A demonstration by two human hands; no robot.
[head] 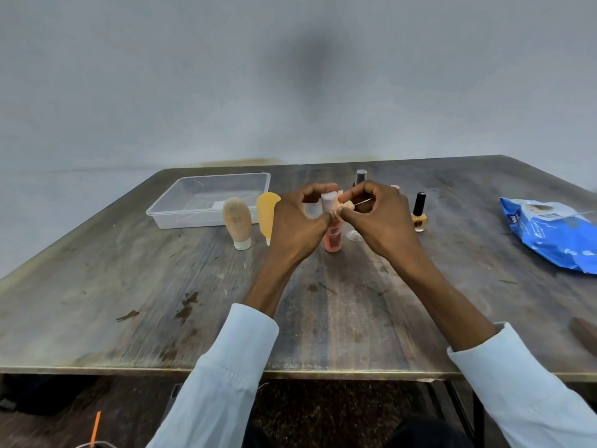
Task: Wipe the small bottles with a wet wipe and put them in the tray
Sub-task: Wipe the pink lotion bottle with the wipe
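Small bottles stand across the middle of the worn wooden table (129,286). One of them, a pink bottle (333,236) with a pale cap, stands upright at the centre between both hands. The left hand (295,224) curls round its upper part, thumb and fingers closed about the cap end. The right hand (378,218) meets it from the right, its fingers pinching something small and pale against the bottle's neck; whether that is a wet wipe cannot be told.

Left of the hands stand a beige tube (238,223), cap down, and just beside it a yellow tube (267,215), partly hidden by the left hand. Farther left, toward the far edge, sits the clear plastic tray (181,218).

To the right, a nail polish bottle (419,213) with yellow contents and a black cap stands near the right hand. Behind the hands a grey-capped bottle (361,177) shows above the knuckles. A blue wipes packet (549,237) lies well apart at the right edge.

Pale blue sleeves (226,367) cover both forearms.
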